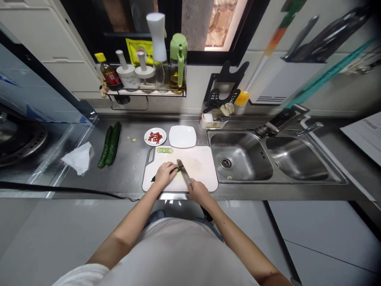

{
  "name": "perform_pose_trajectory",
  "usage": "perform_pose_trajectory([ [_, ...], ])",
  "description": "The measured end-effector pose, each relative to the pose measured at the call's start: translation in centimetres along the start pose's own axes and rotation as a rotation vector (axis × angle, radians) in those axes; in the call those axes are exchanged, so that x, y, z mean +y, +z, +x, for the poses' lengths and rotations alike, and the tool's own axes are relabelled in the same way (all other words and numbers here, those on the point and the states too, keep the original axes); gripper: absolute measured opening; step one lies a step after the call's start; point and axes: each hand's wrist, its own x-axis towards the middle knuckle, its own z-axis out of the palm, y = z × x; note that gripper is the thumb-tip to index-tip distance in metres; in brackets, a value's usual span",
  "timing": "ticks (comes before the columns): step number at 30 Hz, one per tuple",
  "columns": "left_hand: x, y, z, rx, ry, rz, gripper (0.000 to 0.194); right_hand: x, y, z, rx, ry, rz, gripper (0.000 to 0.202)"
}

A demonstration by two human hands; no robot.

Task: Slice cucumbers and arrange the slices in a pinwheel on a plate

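My right hand (pixel 199 191) is closed around the handle of a kitchen knife (pixel 185 173), its blade angled up and to the left over the white cutting board (pixel 202 163). Under the fingers of my left hand (pixel 165 174) lies a dark green cucumber (pixel 179 169), mostly covered by the hand. Its dark end pokes out on the left, and the blade is right beside its other end. Several pale green cucumber slices (pixel 164 150) form a row at the board's upper left.
Behind the board stand a plate of chopped red pieces (pixel 155 137) and a white square plate (pixel 182 137). Two whole cucumbers (pixel 109 145) and a crumpled white paper (pixel 79 158) lie left. A double sink (pixel 242 157) is on the right; a bottle rack (pixel 145 93) hangs above.
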Motion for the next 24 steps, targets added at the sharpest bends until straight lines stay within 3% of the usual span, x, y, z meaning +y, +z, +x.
perform_pose_trajectory([
  [9, -0.1, 0.1, 0.1, -0.003, -0.014, -0.002, 0.024, -0.1, 0.0, 0.2, 0.000, 0.003, -0.001, 0.028],
  [24, -0.2, 0.1, 0.1, -0.005, 0.000, 0.007, 0.024, -2.3, -1.3, 3.3, 0.024, -0.001, 0.036, 0.031],
])
